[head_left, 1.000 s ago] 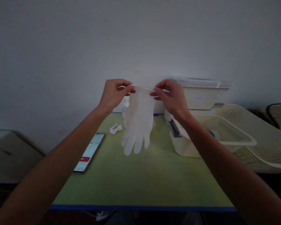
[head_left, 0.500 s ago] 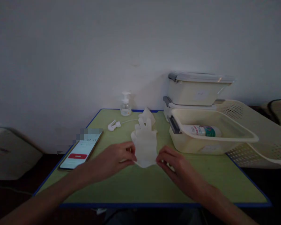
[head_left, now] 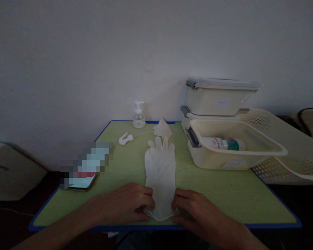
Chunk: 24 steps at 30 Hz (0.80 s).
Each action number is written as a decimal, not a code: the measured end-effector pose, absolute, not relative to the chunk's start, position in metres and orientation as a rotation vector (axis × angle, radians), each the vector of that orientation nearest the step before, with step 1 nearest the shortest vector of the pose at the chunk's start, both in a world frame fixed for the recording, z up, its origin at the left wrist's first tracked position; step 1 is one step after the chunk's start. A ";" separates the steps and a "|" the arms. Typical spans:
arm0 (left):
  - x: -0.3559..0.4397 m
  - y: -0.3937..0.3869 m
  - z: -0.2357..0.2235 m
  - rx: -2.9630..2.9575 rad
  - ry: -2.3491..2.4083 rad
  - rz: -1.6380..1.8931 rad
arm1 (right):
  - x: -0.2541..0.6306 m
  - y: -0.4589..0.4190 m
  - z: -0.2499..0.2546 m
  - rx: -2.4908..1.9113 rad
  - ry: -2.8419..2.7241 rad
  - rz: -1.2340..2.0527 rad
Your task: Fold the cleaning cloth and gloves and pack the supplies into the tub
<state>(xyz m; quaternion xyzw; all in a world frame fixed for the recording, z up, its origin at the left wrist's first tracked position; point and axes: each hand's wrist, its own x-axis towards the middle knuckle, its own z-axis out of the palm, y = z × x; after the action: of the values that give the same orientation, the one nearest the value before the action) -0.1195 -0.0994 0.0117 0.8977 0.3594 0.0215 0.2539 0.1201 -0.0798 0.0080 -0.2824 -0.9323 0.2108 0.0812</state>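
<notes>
A white disposable glove [head_left: 160,173] lies spread on the green table, its fingers pointing away from me and its cuff near the front edge. My left hand [head_left: 135,201] pinches the left side of the cuff, and my right hand [head_left: 194,210] holds the right side. Just beyond the glove's fingers are a white folded piece [head_left: 163,129], whose kind I cannot make out, and a white clip-like piece [head_left: 125,138] joined to a thin tube or cord.
A clear pump bottle [head_left: 138,116] stands at the table's back edge. On the left lies a phone [head_left: 87,170]. To the right, an open cream bin [head_left: 224,161] holds a white bottle [head_left: 225,143], with lidded boxes [head_left: 214,100] stacked behind and a perforated basket [head_left: 289,152] alongside.
Both hands have come nearer to me and lower, drawing the glove by its cuff towards the table's front edge. The glove now lies flatter and fully stretched out.
</notes>
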 end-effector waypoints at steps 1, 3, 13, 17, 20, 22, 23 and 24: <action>-0.120 -0.097 0.014 2.396 0.970 0.059 | 0.119 -0.075 0.011 -0.855 -2.769 0.638; -0.121 -0.086 0.018 2.296 0.979 0.145 | 0.111 -0.062 0.017 -0.886 -2.702 0.616; -0.135 0.015 -0.017 1.638 1.621 1.169 | 0.046 0.001 -0.011 -0.951 -2.525 0.262; -0.136 0.015 -0.032 1.595 1.653 1.192 | 0.044 -0.004 -0.025 -0.914 -2.588 0.276; -0.134 0.011 -0.036 1.579 1.623 1.176 | 0.045 -0.006 -0.029 -0.883 -2.626 0.276; -0.132 0.009 -0.037 1.556 1.605 1.169 | 0.044 -0.006 -0.029 -0.868 -2.625 0.258; -0.132 0.009 -0.037 1.538 1.599 1.167 | 0.044 -0.005 -0.030 -0.864 -2.624 0.251; -0.131 0.008 -0.036 1.516 1.594 1.167 | 0.043 -0.005 -0.030 -0.863 -2.623 0.247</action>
<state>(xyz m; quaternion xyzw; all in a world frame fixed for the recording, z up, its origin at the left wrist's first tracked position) -0.1311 0.0081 -0.0362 0.5768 0.6063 0.4441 0.3200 0.0435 -0.0052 -0.0297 -0.3060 -0.9301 0.0874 0.1834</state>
